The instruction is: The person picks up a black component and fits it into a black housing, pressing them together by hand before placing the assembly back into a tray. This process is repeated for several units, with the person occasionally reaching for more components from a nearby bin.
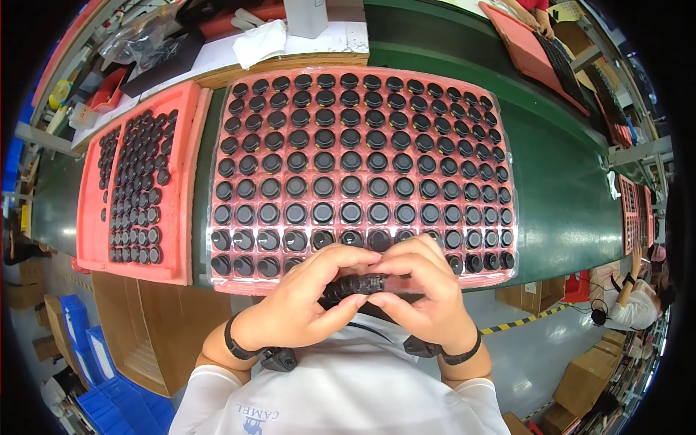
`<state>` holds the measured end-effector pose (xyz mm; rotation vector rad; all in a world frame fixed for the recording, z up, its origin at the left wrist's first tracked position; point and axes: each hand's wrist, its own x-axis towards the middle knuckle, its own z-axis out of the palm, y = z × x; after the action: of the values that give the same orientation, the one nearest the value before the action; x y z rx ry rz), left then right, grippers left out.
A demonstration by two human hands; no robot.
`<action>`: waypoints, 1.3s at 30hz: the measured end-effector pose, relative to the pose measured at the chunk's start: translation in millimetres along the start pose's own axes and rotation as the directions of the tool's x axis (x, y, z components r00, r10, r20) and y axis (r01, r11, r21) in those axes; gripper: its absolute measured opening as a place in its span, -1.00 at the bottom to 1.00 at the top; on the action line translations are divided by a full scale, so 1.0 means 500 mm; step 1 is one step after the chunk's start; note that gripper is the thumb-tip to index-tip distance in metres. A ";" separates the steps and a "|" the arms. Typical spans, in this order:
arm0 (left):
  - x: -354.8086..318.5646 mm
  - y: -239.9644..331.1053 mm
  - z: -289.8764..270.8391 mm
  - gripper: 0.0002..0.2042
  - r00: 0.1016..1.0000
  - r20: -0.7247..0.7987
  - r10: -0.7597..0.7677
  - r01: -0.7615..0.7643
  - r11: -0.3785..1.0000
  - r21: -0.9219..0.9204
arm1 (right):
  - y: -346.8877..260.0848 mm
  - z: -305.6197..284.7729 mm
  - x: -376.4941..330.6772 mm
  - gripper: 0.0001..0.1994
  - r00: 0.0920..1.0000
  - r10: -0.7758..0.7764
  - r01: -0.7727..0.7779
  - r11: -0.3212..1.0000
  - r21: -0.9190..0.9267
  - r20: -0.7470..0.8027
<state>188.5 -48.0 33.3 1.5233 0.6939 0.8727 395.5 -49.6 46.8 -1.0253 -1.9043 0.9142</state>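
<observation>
In front of my chest, both hands meet over a black ribbed cylindrical part [350, 288], which looks like a lens barrel. My left hand [296, 304] closes its thumb and fingers round the part's left end. At the other end, my right hand [429, 291] pinches a small see-through reddish piece [396, 283] against it; its exact kind is unclear. Just beyond my fingers lies a clear tray [514, 235] on pink foam, with rows of black round-topped parts [351, 186] upright in its pockets. My hands hide a few parts of the nearest row.
To the left, a pink foam tray [92, 217] holds more black parts in clusters. The green conveyor [558, 196] runs beneath the trays. A white bench [341, 35] with a crumpled cloth [259, 43] borders the far side. Cardboard boxes [138, 326] stand below; other people work at the right.
</observation>
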 end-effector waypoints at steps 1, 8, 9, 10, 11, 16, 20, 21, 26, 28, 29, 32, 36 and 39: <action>-0.001 0.000 0.001 -0.54 1.000 0.005 0.004 -0.003 1.000 -0.004 | 0.004 0.002 -0.001 -0.70 1.000 -0.005 0.004 0.999 0.044 0.011; 0.005 0.017 -0.023 -0.61 0.993 -0.042 -0.114 0.110 0.990 -0.091 | 0.025 -0.037 -0.032 -0.71 0.975 0.191 -0.163 0.962 0.220 -0.114; 0.007 0.020 -0.031 -0.61 0.993 -0.041 -0.113 0.109 0.990 -0.094 | 0.026 -0.053 -0.036 -0.72 0.951 0.239 -0.214 0.967 0.139 -0.194; 0.006 0.026 -0.040 -0.61 0.986 -0.082 -0.142 0.132 0.985 -0.115 | 0.026 -0.066 -0.042 -0.73 0.921 0.273 -0.268 0.962 0.059 -0.279; 0.003 0.030 -0.049 -0.62 0.978 -0.122 -0.172 0.155 0.978 -0.137 | 0.030 -0.079 -0.045 -0.73 0.921 0.271 -0.267 0.962 0.054 -0.280; -0.002 0.029 -0.070 -0.66 0.965 -0.147 -0.217 0.164 0.938 -0.307 | 0.059 -0.119 -0.047 -0.74 0.955 0.094 -0.248 0.777 -0.578 -0.283; 0.000 0.027 -0.067 -0.70 0.960 -0.224 -0.171 0.122 0.969 -0.215 | 0.064 -0.123 -0.046 -0.74 0.965 0.128 -0.253 0.700 -0.668 -0.230; 0.002 0.025 -0.066 -0.70 0.961 -0.223 -0.166 0.118 0.970 -0.214 | 0.064 -0.123 -0.046 -0.74 0.965 0.147 -0.259 0.685 -0.681 -0.219; 0.003 0.010 -0.068 -0.66 0.958 -0.262 -0.112 0.063 0.980 -0.187 | 0.062 -0.125 -0.043 -0.75 0.964 0.192 -0.265 0.673 -0.691 -0.183; 0.002 0.010 -0.068 -0.63 0.955 -0.276 -0.106 0.055 0.981 -0.186 | 0.053 -0.127 -0.041 -0.75 0.967 0.161 -0.253 0.690 -0.678 -0.196; 0.002 0.013 -0.068 -0.63 0.955 -0.278 -0.104 0.054 0.982 -0.181 | 0.046 -0.128 -0.039 -0.75 0.969 0.135 -0.240 0.707 -0.665 -0.207; 0.003 0.024 -0.065 -0.65 0.946 -0.254 -0.199 0.141 0.963 -0.232 | 0.021 -0.117 -0.032 -0.75 0.980 0.063 -0.163 0.800 -0.577 -0.190; 0.000 0.017 -0.067 -0.70 0.975 -0.172 -0.138 0.132 0.990 -0.046 | -0.008 -0.062 -0.020 -0.73 0.989 -0.087 0.038 0.931 -0.364 -0.121; 0.006 0.031 -0.049 -0.68 0.962 -0.120 -0.246 0.221 0.956 -0.191 | -0.015 -0.023 -0.010 -0.70 0.975 -0.210 0.186 0.950 -0.253 -0.073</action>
<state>169.0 -34.5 49.8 1.2011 0.8597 0.8439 404.7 -54.3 56.7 -0.9777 -2.0277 0.5133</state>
